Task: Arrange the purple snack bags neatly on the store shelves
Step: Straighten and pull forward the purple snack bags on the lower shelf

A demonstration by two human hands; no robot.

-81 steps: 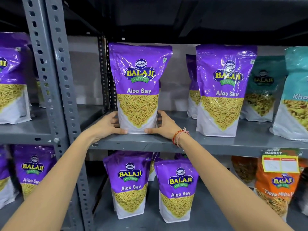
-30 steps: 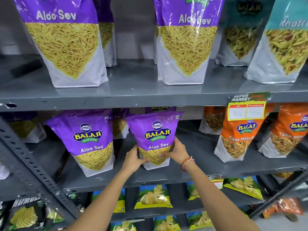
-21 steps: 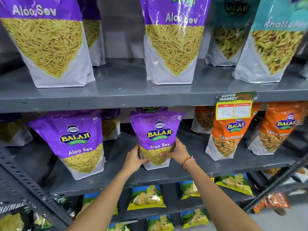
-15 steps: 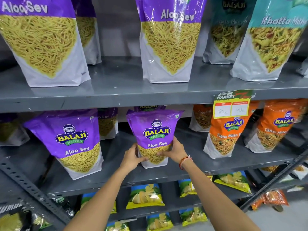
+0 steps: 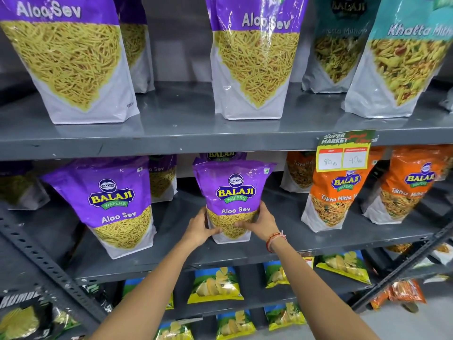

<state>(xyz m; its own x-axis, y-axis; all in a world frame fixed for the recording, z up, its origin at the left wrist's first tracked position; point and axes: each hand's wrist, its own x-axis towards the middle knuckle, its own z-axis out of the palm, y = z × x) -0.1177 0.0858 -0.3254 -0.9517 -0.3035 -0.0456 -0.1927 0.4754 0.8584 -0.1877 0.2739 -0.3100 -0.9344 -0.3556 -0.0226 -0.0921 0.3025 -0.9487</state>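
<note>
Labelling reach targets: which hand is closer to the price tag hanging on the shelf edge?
Right. The right hand grips the right side of the purple Aloo Sev bag, below-left of the price tag. The left hand holds the bag's left side, farther away.

The top edge cuts the tall bags on the upper shelf (image 5: 220, 133), so their logos are lost. Behind the held purple bag (image 5: 232, 192) another purple bag (image 5: 221, 155) shows only its top strip. The left hand (image 5: 199, 228) and right hand (image 5: 261, 223) cover the held bag's lower corners. The price tag (image 5: 343, 153) hides the top of an orange bag (image 5: 335, 200), and its handwritten figures are hard to read. At far left, a dim bag (image 5: 17, 187) is cut by the edge. The black packs (image 5: 22, 317) at bottom left are partly cropped.
</note>
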